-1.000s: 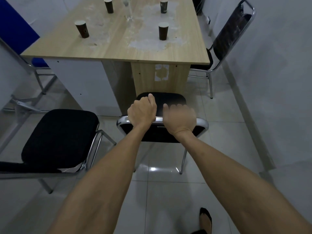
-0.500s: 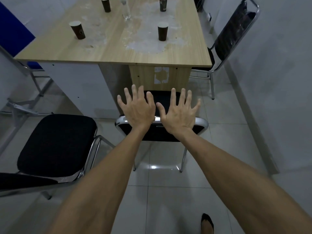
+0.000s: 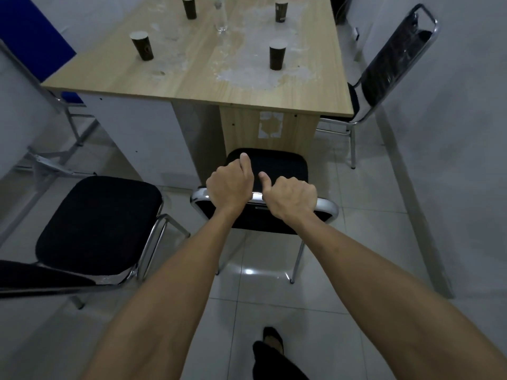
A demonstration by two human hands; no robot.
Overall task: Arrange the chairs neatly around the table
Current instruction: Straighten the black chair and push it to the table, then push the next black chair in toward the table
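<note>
A black chair with a chrome frame point(image 3: 326, 208) stands right in front of me, its seat facing the near end of the wooden table point(image 3: 197, 86). My left hand point(image 3: 229, 189) and my right hand point(image 3: 292, 197) both grip the top of its backrest, side by side. A second black chair point(image 3: 96, 226) stands to the left, turned at an angle and apart from the table. A third black chair point(image 3: 395, 61) sits at the table's right side, near the wall. Part of a blue chair point(image 3: 33, 37) shows at the far left.
Several dark paper cups point(image 3: 277, 54) and a clear bottle point(image 3: 220, 20) stand on the table, whose top has pale stains. A white wall point(image 3: 452, 133) runs close along the right. My foot point(image 3: 271, 341) is on the tiled floor behind the chair.
Half a second ago both hands were spread open above the backrest. Now they have closed around its top rail again, as they were one second ago.
</note>
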